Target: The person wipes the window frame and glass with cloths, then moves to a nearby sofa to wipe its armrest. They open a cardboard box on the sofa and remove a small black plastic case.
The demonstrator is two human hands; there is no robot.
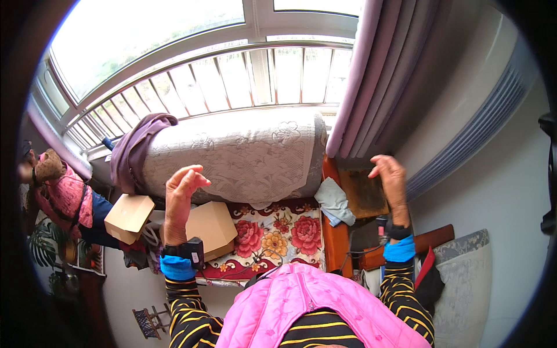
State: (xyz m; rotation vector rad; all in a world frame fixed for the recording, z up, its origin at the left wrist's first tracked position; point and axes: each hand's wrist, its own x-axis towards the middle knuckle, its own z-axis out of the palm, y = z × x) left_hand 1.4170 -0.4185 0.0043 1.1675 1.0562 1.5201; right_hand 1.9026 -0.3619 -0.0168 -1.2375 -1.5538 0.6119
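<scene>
Both my hands are raised in front of me with nothing in them. My left hand (pixel 184 182) is bent at the wrist, its fingers pointing inward and slightly apart from the thumb. Beneath it, a light-brown cardboard box (pixel 210 226) rests on the red floral seat cover (pixel 277 235). My right hand (pixel 387 171) is held up over the dark wooden side table (pixel 364 194), its fingers loosely curved with a gap to the thumb. A pale blue-grey cloth (pixel 335 200) lies beside that table, on the wooden armrest (pixel 336 249).
A lace-covered sofa back (pixel 232 153) with a purple garment (pixel 136 148) stands below the railed window. At the left is a person in pink (pixel 67 194) beside another cardboard box (pixel 129 217). Lilac curtains (pixel 371 75) and a tall white ribbed appliance (pixel 476 124) stand on the right.
</scene>
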